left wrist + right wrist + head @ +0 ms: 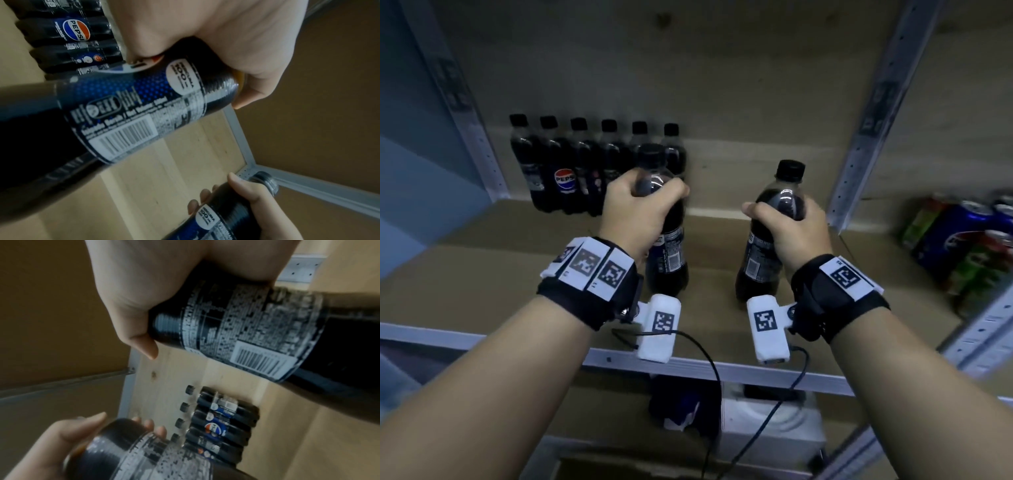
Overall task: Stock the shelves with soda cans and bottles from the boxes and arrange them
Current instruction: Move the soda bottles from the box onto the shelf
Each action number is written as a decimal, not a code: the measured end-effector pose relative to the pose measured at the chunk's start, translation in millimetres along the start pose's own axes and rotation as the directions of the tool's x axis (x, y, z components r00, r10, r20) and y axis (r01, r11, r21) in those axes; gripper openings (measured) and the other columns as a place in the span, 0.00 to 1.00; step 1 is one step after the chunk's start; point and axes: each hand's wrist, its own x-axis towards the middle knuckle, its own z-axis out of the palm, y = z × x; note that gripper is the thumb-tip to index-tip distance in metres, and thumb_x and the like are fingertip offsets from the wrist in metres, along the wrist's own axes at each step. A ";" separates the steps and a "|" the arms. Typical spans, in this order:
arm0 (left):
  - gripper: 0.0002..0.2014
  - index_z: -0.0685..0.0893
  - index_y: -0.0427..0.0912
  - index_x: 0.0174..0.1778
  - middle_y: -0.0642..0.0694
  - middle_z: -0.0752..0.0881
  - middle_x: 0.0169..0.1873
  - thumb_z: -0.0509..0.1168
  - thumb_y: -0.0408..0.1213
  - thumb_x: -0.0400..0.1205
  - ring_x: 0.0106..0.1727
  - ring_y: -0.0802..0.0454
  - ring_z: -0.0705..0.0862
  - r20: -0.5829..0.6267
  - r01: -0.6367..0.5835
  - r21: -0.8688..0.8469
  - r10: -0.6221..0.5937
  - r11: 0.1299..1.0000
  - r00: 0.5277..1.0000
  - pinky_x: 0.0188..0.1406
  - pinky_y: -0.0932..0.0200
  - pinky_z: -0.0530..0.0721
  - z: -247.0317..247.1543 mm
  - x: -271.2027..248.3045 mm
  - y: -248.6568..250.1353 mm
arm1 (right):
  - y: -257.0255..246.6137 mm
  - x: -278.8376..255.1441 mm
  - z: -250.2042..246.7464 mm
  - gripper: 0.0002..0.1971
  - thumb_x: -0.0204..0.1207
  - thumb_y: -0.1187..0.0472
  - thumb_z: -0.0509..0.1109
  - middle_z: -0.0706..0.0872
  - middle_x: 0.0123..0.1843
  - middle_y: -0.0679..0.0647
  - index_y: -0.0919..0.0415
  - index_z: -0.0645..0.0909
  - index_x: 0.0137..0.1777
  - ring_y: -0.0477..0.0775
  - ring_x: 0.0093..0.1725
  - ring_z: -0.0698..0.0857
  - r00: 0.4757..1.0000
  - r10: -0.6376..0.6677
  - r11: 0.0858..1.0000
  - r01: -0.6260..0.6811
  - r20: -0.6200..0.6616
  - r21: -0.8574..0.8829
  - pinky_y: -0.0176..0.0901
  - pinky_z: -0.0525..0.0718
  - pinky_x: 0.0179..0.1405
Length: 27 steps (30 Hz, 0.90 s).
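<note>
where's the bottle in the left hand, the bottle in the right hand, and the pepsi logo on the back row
bottle in the left hand (666, 263), head view, on its lower label.
bottle in the right hand (758, 260), head view, on its label.
pepsi logo (565, 180), head view, on the round logo of the second bottle from the left.

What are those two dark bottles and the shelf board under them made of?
The bottles, one in the left hand and one in the right hand, look like clear glossy plastic: glints on their shoulders, dark soda showing through, printed film labels, ribbed black caps. The shelf board seems pale unfinished wood, with grain and a knot, edged in grey metal.
</note>
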 end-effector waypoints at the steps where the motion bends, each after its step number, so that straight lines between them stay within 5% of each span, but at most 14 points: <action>1: 0.06 0.85 0.48 0.35 0.50 0.87 0.32 0.77 0.38 0.70 0.35 0.53 0.86 -0.005 -0.002 0.015 0.002 1.000 1.000 0.35 0.58 0.85 3.8 2.2 -4.9 | 6.0 3.0 -0.4 0.15 0.66 0.58 0.87 0.91 0.39 0.47 0.56 0.85 0.47 0.48 0.39 0.90 1.000 0.009 1.000 -0.009 -0.008 -0.014 0.45 0.86 0.42; 5: 0.08 0.87 0.40 0.43 0.42 0.91 0.39 0.77 0.37 0.73 0.39 0.51 0.89 0.035 -0.025 0.094 0.022 0.995 0.999 0.41 0.54 0.87 17.4 6.8 -23.2 | 24.9 11.4 0.3 0.17 0.66 0.57 0.87 0.92 0.45 0.50 0.55 0.86 0.52 0.49 0.43 0.92 0.999 0.032 0.998 -0.033 -0.034 -0.049 0.41 0.85 0.41; 14: 0.18 0.84 0.49 0.53 0.53 0.92 0.45 0.82 0.47 0.72 0.46 0.58 0.90 0.092 -0.023 0.179 0.006 0.984 0.996 0.49 0.59 0.87 14.7 4.7 -47.8 | 30.5 7.9 0.3 0.23 0.64 0.52 0.89 0.93 0.49 0.51 0.56 0.85 0.56 0.50 0.48 0.92 1.000 0.008 0.996 -0.005 0.028 -0.088 0.48 0.90 0.51; 19: 0.28 0.81 0.51 0.56 0.58 0.89 0.48 0.87 0.41 0.64 0.49 0.67 0.87 0.174 -0.098 0.390 0.031 0.916 0.984 0.51 0.68 0.82 -13.2 -8.8 -63.2 | 17.4 -9.3 -18.0 0.28 0.65 0.47 0.88 0.87 0.52 0.39 0.51 0.79 0.61 0.38 0.50 0.85 0.991 0.104 0.947 -0.073 0.085 -0.313 0.39 0.81 0.48; 21: 0.32 0.80 0.52 0.58 0.57 0.88 0.49 0.88 0.37 0.63 0.48 0.60 0.89 0.189 -0.082 0.430 -0.001 0.899 0.982 0.54 0.62 0.86 -25.9 -15.2 -71.6 | 15.7 -16.5 -26.0 0.27 0.66 0.52 0.87 0.81 0.47 0.34 0.50 0.76 0.60 0.33 0.45 0.80 0.989 0.117 0.894 -0.064 0.093 -0.443 0.39 0.77 0.49; 23: 0.33 0.78 0.52 0.62 0.56 0.87 0.51 0.86 0.33 0.65 0.48 0.57 0.89 0.200 -0.051 0.439 -0.043 0.897 0.979 0.55 0.54 0.88 -31.3 -22.0 -78.1 | 17.0 -20.6 -30.1 0.28 0.67 0.59 0.87 0.80 0.47 0.36 0.49 0.76 0.62 0.43 0.48 0.84 0.987 0.121 0.849 -0.048 0.105 -0.527 0.41 0.78 0.54; 27: 0.32 0.76 0.56 0.64 0.58 0.85 0.52 0.84 0.33 0.69 0.50 0.61 0.87 0.193 -0.073 0.430 -0.013 0.900 0.981 0.54 0.57 0.86 -23.5 -22.4 -87.3 | 30.5 -17.2 -22.0 0.34 0.67 0.56 0.87 0.86 0.58 0.44 0.49 0.75 0.71 0.51 0.59 0.88 0.987 0.104 0.823 -0.017 0.120 -0.568 0.51 0.86 0.64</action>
